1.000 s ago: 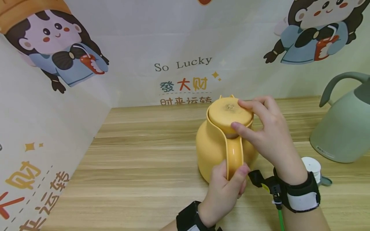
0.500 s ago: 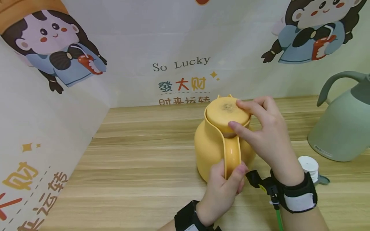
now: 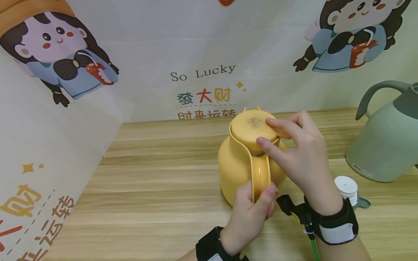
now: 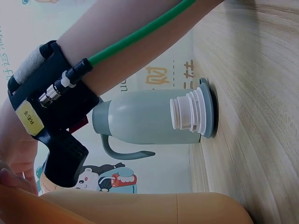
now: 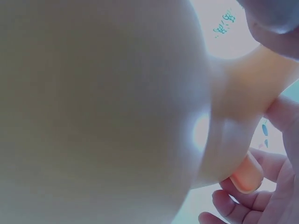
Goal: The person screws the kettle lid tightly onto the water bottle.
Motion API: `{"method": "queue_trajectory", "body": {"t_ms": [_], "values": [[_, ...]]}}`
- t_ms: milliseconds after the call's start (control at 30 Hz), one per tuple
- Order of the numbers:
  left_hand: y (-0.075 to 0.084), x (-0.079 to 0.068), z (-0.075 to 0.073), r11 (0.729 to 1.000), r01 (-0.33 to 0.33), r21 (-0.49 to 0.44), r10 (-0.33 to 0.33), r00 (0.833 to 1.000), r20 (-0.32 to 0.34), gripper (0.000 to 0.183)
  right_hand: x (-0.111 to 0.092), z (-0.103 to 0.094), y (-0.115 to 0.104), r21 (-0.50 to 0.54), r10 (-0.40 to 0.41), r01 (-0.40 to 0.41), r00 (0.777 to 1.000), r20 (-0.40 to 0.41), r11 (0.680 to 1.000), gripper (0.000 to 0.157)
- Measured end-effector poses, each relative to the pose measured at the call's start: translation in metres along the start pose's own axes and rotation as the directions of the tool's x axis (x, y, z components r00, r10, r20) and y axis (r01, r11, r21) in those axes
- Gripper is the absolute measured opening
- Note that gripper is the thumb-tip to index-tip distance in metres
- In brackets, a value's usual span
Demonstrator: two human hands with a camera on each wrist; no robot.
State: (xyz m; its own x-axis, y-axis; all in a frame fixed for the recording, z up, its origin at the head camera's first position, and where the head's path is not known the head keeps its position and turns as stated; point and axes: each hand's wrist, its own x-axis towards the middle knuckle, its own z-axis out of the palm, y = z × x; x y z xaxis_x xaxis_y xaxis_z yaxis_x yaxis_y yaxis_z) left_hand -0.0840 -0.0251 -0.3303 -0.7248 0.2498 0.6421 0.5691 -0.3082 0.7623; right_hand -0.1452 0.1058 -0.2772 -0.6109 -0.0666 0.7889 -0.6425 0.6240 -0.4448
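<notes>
A round-bellied yellow thermos jug (image 3: 233, 170) stands upright on the table. My left hand (image 3: 246, 214) grips the lower part of its handle (image 3: 261, 174). At the top, my right hand (image 3: 302, 150) pinches the round yellow lid (image 3: 251, 130), thumb on the near edge and index finger on the right side. Beneath those fingers an orange-yellow tab (image 5: 247, 175) juts from the lid area, with fingers around it in the right wrist view. The lid sits within the jug's raised rim. The jug's body (image 4: 140, 207) crosses the bottom of the left wrist view.
To the right stands a green thermos jug (image 3: 385, 145) with a grey handle. Closer in, a white stopper (image 3: 346, 186) with a grey-green base (image 4: 211, 112) rests on the wooden table (image 3: 147, 188), partly behind my right wrist. A printed cloth backdrop (image 3: 147, 47) rises behind and at left.
My right fingers and wrist have shifted slightly around the lid, and the tab now shows at its right side. My left hand keeps its grip. The whole view drifts slightly left.
</notes>
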Motion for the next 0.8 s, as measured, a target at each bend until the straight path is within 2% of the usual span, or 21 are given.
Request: {"method": "queue_trajectory", "body": {"t_ms": [400, 800], "values": [[-0.001, 0.001, -0.001, 1.000, -0.021, -0.015, 0.021, 1.000, 0.013, 0.024, -0.003, -0.005, -0.012, -0.069, 0.010, -0.010, 1.000, 0.001, 0.998, 0.036], [-0.002, 0.000, -0.001, 1.000, -0.011, 0.004, 0.011, 1.000, 0.012, 0.030, -0.009, -0.010, -0.025, -0.063, -0.028, 0.028, 1.000, 0.011, 0.998, 0.036]]}}
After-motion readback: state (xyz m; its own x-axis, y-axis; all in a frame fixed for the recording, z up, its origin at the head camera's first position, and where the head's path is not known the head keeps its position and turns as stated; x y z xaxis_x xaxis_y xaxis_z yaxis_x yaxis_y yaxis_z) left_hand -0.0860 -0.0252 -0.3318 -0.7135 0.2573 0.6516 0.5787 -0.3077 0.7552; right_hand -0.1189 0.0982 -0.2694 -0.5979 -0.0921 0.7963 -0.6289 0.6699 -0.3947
